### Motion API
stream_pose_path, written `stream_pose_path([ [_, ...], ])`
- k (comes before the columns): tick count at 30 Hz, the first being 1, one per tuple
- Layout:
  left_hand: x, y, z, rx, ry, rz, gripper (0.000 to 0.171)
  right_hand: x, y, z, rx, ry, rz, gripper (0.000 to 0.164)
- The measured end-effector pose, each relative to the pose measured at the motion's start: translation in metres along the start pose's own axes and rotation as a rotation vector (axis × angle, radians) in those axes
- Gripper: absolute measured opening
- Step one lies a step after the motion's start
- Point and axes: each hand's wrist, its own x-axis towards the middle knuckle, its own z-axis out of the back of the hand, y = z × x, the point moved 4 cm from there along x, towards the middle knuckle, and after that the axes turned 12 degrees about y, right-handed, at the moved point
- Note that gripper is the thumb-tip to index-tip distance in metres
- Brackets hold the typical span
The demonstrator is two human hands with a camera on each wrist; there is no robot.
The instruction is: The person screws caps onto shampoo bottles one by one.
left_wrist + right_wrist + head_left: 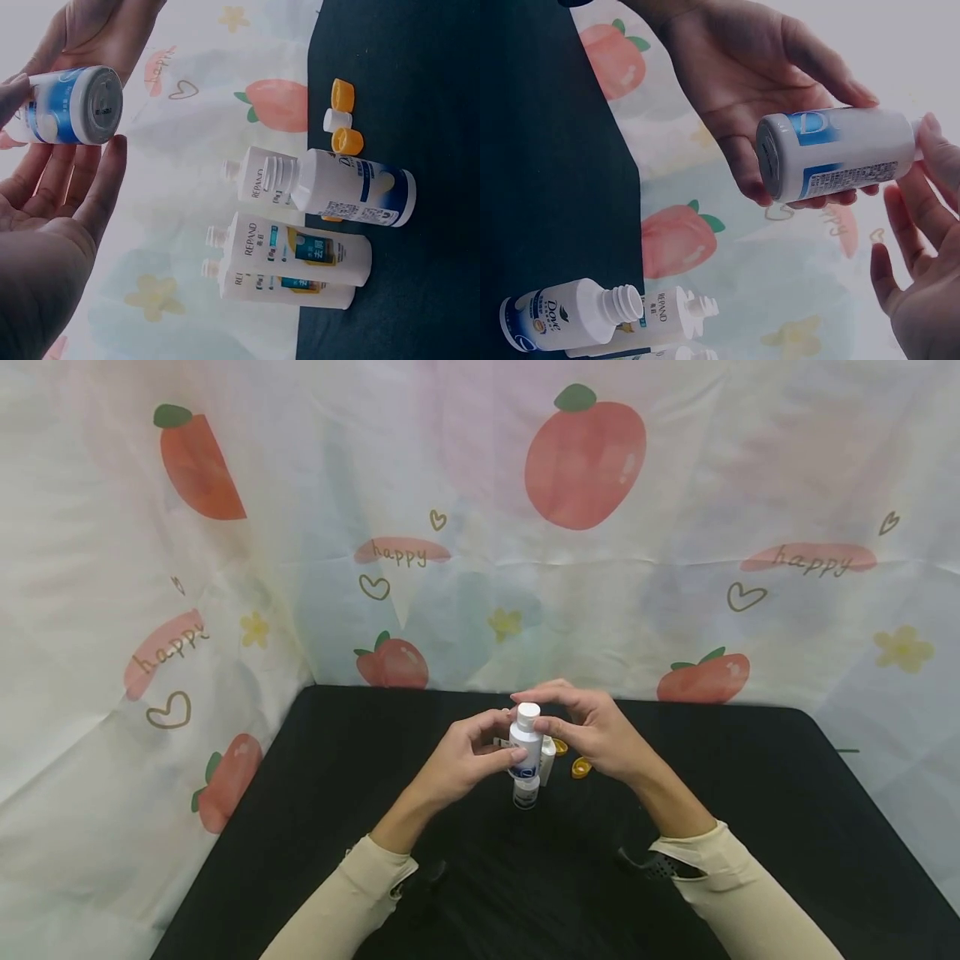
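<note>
My left hand (472,753) grips a white Dove bottle (527,750) with a blue band, holding it upright above the table. At its top sits a white cap (528,713), which my right hand (592,731) pinches between thumb and fingers. The held bottle's base faces the camera in the left wrist view. Below it stands a second Dove bottle (360,187), its threaded neck bare. Beside that one are white REPAND bottles (300,250), also without caps.
Two yellow caps (343,96) and a small white cap (337,120) lie on the black table (315,827) behind the bottles. Part of another yellow piece (331,218) shows between the bottles. A printed curtain (480,468) hangs round the table's far and left sides.
</note>
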Motion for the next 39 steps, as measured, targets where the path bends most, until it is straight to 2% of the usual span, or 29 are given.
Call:
stream_pose_path([
  [7,0.000,0.002,0.004,0.008,-0.061,-0.019,0.036,0.000,-0.002,0.001,-0.009,-0.054,-0.100,0.031],
  [15,-0.002,0.006,0.008,0.042,-0.106,-0.006,0.037,0.002,-0.004,-0.003,-0.105,-0.132,-0.197,0.027],
  [23,-0.013,0.013,0.014,0.058,-0.123,0.027,0.037,0.007,-0.010,-0.018,-0.139,-0.147,-0.190,0.024],
  [32,-0.029,0.024,0.024,0.096,-0.139,0.052,0.039,0.015,-0.019,-0.034,-0.126,-0.140,-0.212,0.023],
  [39,-0.044,0.032,0.028,0.073,-0.131,0.111,0.039,0.022,-0.027,-0.049,-0.107,-0.111,-0.195,0.021],
])
